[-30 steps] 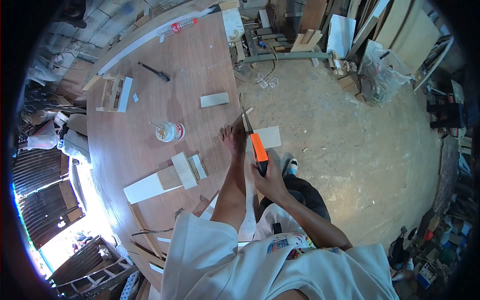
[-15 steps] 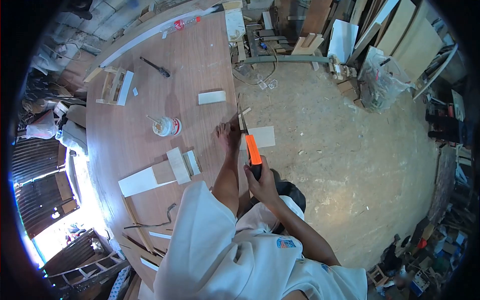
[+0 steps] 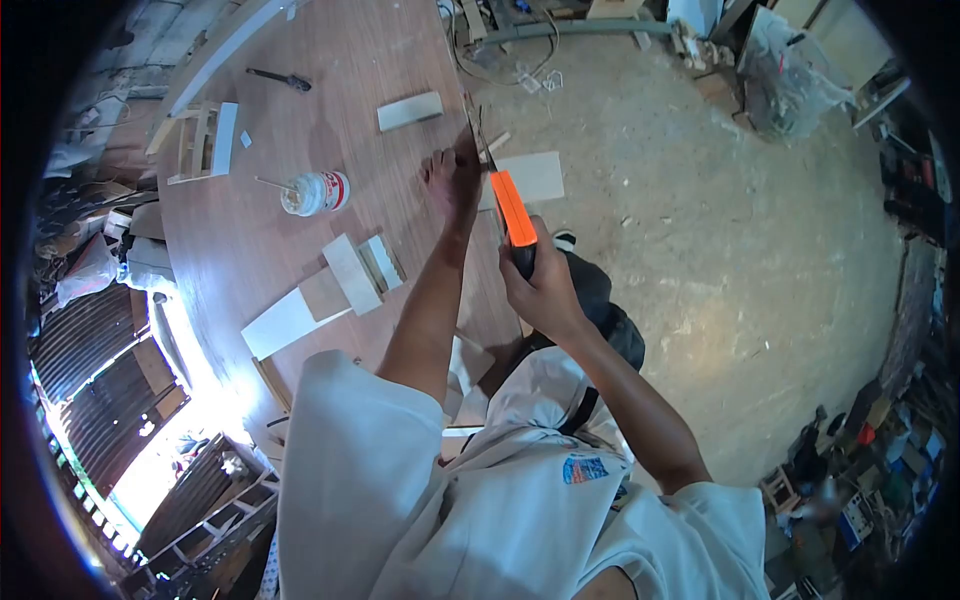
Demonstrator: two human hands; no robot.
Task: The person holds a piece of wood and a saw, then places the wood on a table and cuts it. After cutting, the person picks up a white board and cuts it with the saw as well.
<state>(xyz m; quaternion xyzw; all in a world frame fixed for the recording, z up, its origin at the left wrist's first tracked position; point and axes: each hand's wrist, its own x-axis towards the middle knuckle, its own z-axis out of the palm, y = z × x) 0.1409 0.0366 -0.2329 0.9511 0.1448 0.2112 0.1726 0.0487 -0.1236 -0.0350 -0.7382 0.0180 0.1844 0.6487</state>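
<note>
My right hand [image 3: 540, 280] is wrapped round the black grip of a handsaw [image 3: 513, 210] with an orange handle part. Its narrow blade points away from me along the right edge of the wooden table [image 3: 390, 190]. At that edge my left hand [image 3: 452, 183] presses down beside the blade, its fingers bent; whether it grips something there is hard to tell. A thin wood strip [image 3: 496, 146] shows just past the blade. Farther up the table lies a small pale block [image 3: 410, 111].
A glue jar [image 3: 316, 193] with a stick, joined white boards [image 3: 350, 274], a small wooden frame [image 3: 208, 143] and a dark tool [image 3: 280, 79] are on the table. On the floor right of the table are a pale board [image 3: 530, 177] and a plastic bag [image 3: 790, 85].
The view has shifted, so the table items appear higher in the frame. My right hand still holds the saw, and my left hand remains at the table edge.
</note>
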